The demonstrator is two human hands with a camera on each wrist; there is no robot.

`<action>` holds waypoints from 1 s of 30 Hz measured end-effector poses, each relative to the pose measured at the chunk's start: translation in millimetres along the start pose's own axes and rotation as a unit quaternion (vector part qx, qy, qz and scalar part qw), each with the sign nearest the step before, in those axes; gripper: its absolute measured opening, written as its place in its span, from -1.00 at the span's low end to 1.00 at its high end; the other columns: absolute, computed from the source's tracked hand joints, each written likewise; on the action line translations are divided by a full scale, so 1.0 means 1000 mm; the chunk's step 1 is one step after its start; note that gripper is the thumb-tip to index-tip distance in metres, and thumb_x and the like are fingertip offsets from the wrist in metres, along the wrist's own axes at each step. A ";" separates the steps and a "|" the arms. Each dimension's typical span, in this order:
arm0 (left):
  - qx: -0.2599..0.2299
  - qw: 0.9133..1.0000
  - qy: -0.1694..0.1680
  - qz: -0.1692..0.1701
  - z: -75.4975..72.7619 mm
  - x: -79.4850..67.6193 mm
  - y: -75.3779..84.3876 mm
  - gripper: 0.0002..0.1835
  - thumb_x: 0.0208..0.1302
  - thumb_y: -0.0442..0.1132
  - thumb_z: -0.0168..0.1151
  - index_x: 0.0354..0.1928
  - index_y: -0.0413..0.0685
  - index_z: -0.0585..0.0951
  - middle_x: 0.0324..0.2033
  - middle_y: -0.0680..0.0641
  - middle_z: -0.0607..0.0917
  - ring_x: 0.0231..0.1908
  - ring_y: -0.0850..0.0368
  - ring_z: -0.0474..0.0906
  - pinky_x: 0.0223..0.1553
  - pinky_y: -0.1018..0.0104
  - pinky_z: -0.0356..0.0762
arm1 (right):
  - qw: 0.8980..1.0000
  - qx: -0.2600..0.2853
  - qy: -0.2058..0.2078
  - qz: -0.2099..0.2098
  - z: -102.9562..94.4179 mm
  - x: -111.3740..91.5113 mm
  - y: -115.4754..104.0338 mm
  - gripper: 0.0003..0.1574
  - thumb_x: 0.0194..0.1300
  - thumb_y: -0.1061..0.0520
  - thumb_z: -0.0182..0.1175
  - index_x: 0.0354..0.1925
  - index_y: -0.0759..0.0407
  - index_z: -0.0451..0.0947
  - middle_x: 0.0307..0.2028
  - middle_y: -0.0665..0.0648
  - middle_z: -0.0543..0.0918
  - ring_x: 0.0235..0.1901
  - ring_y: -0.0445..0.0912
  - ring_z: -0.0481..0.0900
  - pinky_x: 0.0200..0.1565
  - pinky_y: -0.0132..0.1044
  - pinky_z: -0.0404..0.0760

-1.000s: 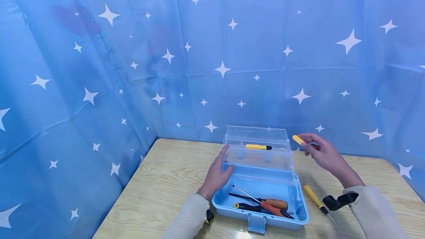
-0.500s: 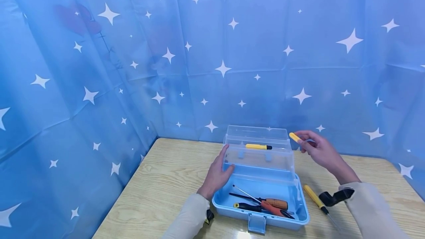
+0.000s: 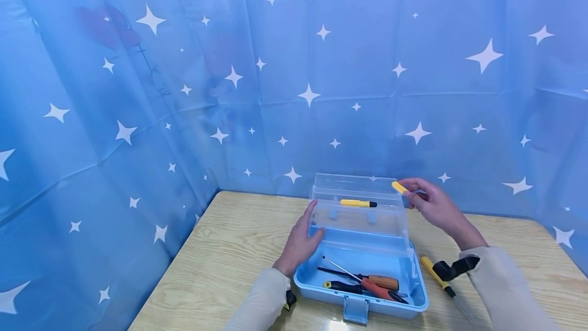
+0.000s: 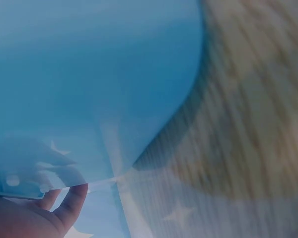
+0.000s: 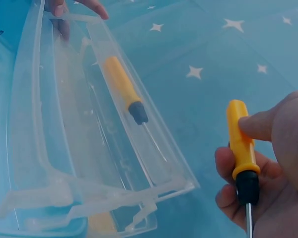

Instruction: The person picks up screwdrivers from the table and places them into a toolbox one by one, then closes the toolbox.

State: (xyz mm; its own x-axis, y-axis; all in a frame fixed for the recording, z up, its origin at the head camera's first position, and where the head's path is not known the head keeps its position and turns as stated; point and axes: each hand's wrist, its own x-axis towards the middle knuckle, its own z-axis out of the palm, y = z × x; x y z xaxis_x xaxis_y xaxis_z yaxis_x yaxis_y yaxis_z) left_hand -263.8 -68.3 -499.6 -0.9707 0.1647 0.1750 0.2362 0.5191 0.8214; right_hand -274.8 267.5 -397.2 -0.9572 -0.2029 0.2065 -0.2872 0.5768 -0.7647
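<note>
My right hand (image 3: 434,207) pinches a yellow-handled screwdriver (image 5: 242,148) between thumb and fingers, its shaft pointing back toward the wrist. It hovers by the right end of a clear plastic tray (image 3: 356,216), raised at the back of a light-blue toolbox (image 3: 317,294). In that tray lies a similar yellow screwdriver (image 5: 120,82). My left hand (image 3: 299,243) holds the tray's left end, thumb on the near side and fingers stretched along the edge. The left wrist view shows its fingers (image 4: 74,203) partly behind clear plastic.
Inside the toolbox lie an orange-handled screwdriver (image 3: 383,283), a red-handled one (image 3: 375,290) and a black-handled one (image 3: 342,286). Another yellow screwdriver (image 3: 429,265) rests on the wooden table (image 3: 220,249), right of the box. A starry blue curtain (image 3: 294,65) hangs behind.
My right hand has moved left and slightly up, carrying the yellow screwdriver closer to the clear tray's right end. The left hand stays where it was.
</note>
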 end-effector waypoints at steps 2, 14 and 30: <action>0.000 1.000 0.003 0.003 0.000 0.000 0.001 -0.24 0.43 -0.04 0.10 0.55 0.48 0.00 0.49 0.06 0.23 0.43 -0.06 0.25 0.34 -0.16 0.32 | 1.000 -0.001 0.001 -0.001 0.001 0.001 -0.001 -0.49 0.57 -0.03 -0.08 0.32 0.18 0.36 -0.14 0.27 0.48 -0.35 -0.02 0.55 -0.41 -0.27 0.54; -0.002 1.000 0.000 0.000 0.000 0.000 0.001 -0.24 0.43 -0.05 0.09 0.56 0.44 0.01 0.49 0.06 0.24 0.43 -0.03 0.25 0.35 -0.13 0.33 | 1.000 0.011 -0.008 -0.014 0.010 0.010 -0.004 -0.52 0.57 0.00 -0.08 0.31 0.16 0.37 -0.16 0.28 0.47 -0.37 0.10 0.53 -0.42 -0.26 0.54; -0.004 1.000 0.002 0.001 -0.001 0.000 0.000 -0.24 0.42 -0.06 0.11 0.55 0.46 0.02 0.48 0.06 0.25 0.43 -0.04 0.25 0.35 -0.14 0.32 | 0.999 0.001 -0.023 -0.023 0.018 0.018 -0.015 -0.54 0.55 0.02 -0.03 0.31 0.11 0.40 -0.22 0.32 0.52 -0.40 0.15 0.52 -0.54 -0.27 0.43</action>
State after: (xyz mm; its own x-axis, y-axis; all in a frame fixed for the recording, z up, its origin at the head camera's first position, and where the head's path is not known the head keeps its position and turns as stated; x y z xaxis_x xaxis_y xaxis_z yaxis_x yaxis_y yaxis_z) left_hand -263.8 -68.7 -499.2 -0.9704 0.1626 0.1788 0.2378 0.5116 0.8256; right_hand -286.9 240.8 -392.9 -0.9402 -0.2653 0.2135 -0.3309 0.5637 -0.7568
